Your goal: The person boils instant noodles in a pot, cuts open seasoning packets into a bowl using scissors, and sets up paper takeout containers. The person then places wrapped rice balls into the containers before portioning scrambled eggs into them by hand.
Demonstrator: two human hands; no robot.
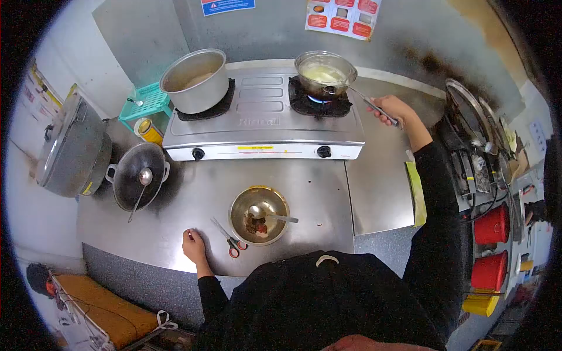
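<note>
My right hand [391, 110] is wrapped round the metal handle of a strainer [353, 89]. The strainer's mesh bowl sits in a small pot [321, 90] on the lit right burner, with pale yellowish contents inside. My left hand [194, 245] is curled closed by the counter's front edge, and nothing shows in it. Scissors [232, 245] with red and black handles lie to its right. Beside them stands a metal mixing bowl [236, 225] holding a spoon [275, 217] and dark and reddish seasonings.
A large pot [206, 90] stands on the left burner of the gas stove [257, 137]. Left of it are a teal basket [153, 99], a yellow-labelled can [149, 131], a wok [130, 181] with a ladle [145, 176], and a big lidded pot [82, 152]. Red buckets [490, 225] stand at right.
</note>
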